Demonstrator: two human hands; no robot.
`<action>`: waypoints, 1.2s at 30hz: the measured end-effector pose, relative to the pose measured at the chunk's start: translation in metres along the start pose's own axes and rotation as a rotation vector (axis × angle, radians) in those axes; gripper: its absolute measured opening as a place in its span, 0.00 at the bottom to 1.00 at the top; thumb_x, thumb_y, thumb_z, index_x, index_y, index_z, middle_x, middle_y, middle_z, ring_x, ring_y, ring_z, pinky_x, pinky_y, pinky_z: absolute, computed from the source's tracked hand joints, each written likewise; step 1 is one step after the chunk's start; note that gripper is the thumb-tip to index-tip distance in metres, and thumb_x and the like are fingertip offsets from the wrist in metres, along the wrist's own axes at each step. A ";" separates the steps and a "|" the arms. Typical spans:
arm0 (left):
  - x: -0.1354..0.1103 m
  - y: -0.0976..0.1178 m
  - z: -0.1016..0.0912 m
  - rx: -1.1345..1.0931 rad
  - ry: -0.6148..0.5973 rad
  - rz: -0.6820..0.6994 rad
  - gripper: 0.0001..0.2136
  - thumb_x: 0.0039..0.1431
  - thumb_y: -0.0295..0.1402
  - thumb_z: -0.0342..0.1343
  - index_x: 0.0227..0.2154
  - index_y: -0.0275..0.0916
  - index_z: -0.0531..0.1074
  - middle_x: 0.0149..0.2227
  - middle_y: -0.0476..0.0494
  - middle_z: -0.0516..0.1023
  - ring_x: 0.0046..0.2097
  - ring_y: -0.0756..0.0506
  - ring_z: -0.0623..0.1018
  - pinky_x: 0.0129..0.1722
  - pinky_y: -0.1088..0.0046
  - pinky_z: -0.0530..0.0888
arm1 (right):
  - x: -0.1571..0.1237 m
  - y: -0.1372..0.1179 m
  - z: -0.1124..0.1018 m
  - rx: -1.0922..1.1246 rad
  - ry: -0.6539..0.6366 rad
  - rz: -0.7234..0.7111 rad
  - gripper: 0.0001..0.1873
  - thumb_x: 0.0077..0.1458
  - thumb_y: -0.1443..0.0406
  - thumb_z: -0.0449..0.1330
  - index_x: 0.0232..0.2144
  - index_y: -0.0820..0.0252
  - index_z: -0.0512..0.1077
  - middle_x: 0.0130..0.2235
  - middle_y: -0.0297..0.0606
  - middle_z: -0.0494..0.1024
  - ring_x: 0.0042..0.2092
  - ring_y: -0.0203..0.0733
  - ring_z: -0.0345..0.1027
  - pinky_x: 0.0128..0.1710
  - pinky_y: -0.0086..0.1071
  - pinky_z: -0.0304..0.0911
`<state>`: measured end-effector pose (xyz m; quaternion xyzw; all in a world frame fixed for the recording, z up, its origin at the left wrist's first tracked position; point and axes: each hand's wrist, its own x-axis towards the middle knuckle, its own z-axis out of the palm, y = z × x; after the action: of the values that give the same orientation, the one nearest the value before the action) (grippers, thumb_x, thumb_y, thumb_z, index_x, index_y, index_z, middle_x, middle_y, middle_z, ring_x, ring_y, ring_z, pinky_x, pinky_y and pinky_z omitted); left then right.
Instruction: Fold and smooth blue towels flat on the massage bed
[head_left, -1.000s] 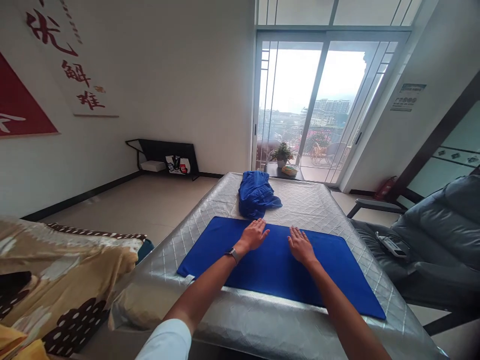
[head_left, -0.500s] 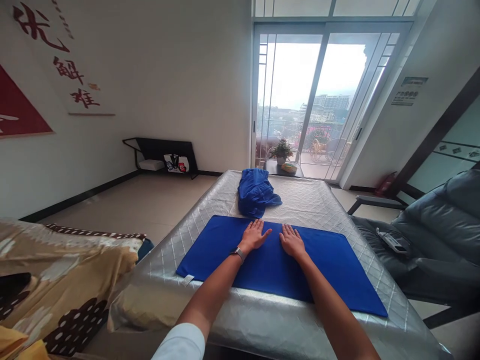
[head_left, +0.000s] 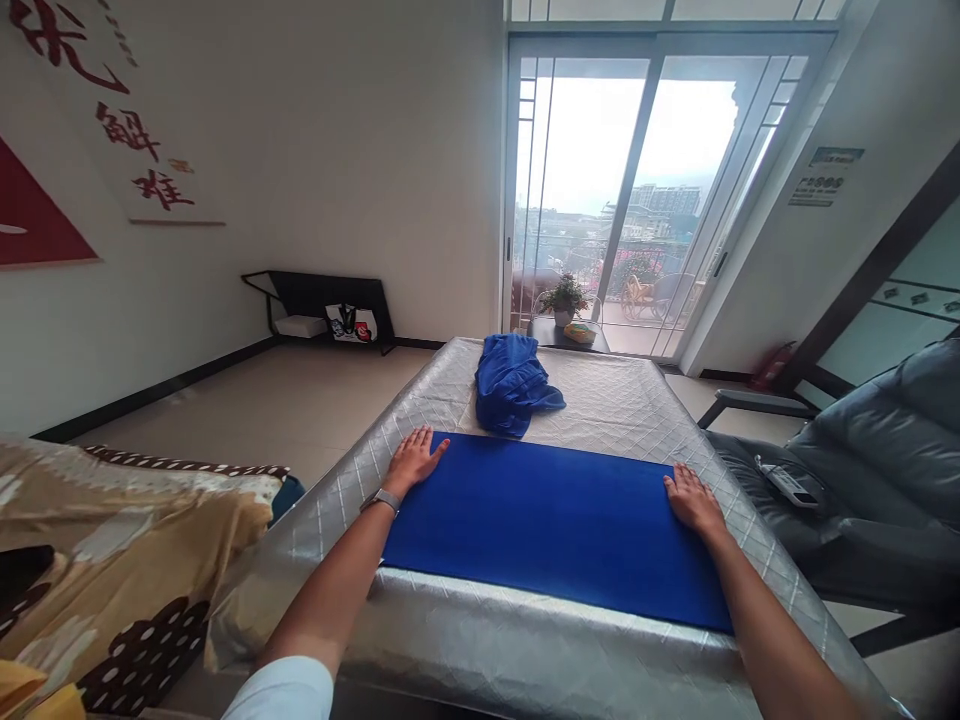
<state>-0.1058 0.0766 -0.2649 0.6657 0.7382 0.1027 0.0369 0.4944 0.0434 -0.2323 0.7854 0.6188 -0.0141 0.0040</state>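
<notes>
A blue towel lies spread flat across the near part of a silver quilted table cover. My left hand rests flat on the towel's far left corner, thumb spread from the fingers. On the far right corner lies my right hand, palm down with the fingers stretched out. Neither hand grips anything. Just beyond the towel's far edge sits a crumpled blue cloth. My left forearm covers part of the towel's left edge, my right forearm part of its right edge.
A grey armchair with a corded device on it stands close on the right. Patterned fabric covers something at the left. A potted plant stands beyond the table, before the glass sliding doors.
Both hands have slid apart from the towel's middle, the left to its left corner and the right to its right corner. The crumpled cloth has stayed in place.
</notes>
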 end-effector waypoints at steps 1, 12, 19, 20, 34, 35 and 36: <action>0.000 -0.001 0.001 0.001 0.001 -0.001 0.39 0.67 0.58 0.29 0.69 0.32 0.51 0.71 0.32 0.51 0.72 0.38 0.51 0.70 0.54 0.49 | 0.001 0.001 0.001 0.001 0.004 0.000 0.36 0.68 0.57 0.32 0.71 0.72 0.45 0.73 0.45 0.44 0.73 0.46 0.37 0.70 0.46 0.37; -0.005 0.057 -0.016 0.002 0.089 0.040 0.43 0.67 0.57 0.27 0.68 0.22 0.52 0.70 0.24 0.51 0.72 0.34 0.52 0.70 0.53 0.48 | -0.026 -0.061 -0.011 0.019 0.214 -0.066 0.34 0.68 0.60 0.31 0.69 0.73 0.51 0.72 0.48 0.49 0.73 0.44 0.37 0.71 0.41 0.32; -0.058 0.222 0.019 -0.144 0.043 0.537 0.36 0.70 0.54 0.26 0.69 0.33 0.55 0.70 0.38 0.55 0.71 0.44 0.54 0.70 0.63 0.54 | -0.073 -0.202 0.000 0.034 0.068 -0.471 0.32 0.69 0.61 0.36 0.71 0.67 0.49 0.73 0.43 0.46 0.73 0.43 0.35 0.71 0.40 0.33; -0.064 0.235 0.025 -0.159 0.025 0.562 0.35 0.70 0.53 0.26 0.69 0.34 0.54 0.70 0.39 0.55 0.71 0.44 0.54 0.70 0.63 0.53 | -0.075 -0.211 0.003 0.024 0.039 -0.478 0.32 0.68 0.62 0.38 0.71 0.66 0.49 0.73 0.43 0.46 0.73 0.43 0.34 0.71 0.40 0.33; -0.064 0.036 -0.004 -0.015 -0.038 0.124 0.39 0.68 0.56 0.26 0.69 0.29 0.51 0.72 0.33 0.48 0.72 0.39 0.49 0.70 0.54 0.48 | -0.064 -0.049 -0.002 -0.016 -0.013 -0.067 0.35 0.67 0.57 0.34 0.71 0.71 0.45 0.73 0.43 0.44 0.73 0.46 0.36 0.71 0.45 0.34; -0.064 0.014 -0.008 -0.002 -0.031 0.080 0.39 0.68 0.55 0.27 0.69 0.29 0.51 0.72 0.32 0.48 0.72 0.39 0.50 0.70 0.54 0.48 | -0.063 -0.027 -0.004 -0.004 -0.014 -0.023 0.36 0.67 0.57 0.34 0.71 0.70 0.46 0.73 0.42 0.44 0.73 0.45 0.36 0.71 0.44 0.35; -0.065 -0.004 -0.012 0.007 -0.027 0.050 0.38 0.68 0.55 0.28 0.69 0.29 0.51 0.71 0.32 0.49 0.72 0.39 0.51 0.70 0.54 0.49 | -0.062 -0.007 -0.006 -0.003 -0.014 0.009 0.36 0.67 0.57 0.35 0.71 0.71 0.46 0.73 0.43 0.45 0.73 0.46 0.38 0.71 0.45 0.37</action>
<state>-0.1047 0.0105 -0.2589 0.6854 0.7210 0.0922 0.0420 0.4729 -0.0145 -0.2250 0.7881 0.6152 -0.0187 0.0093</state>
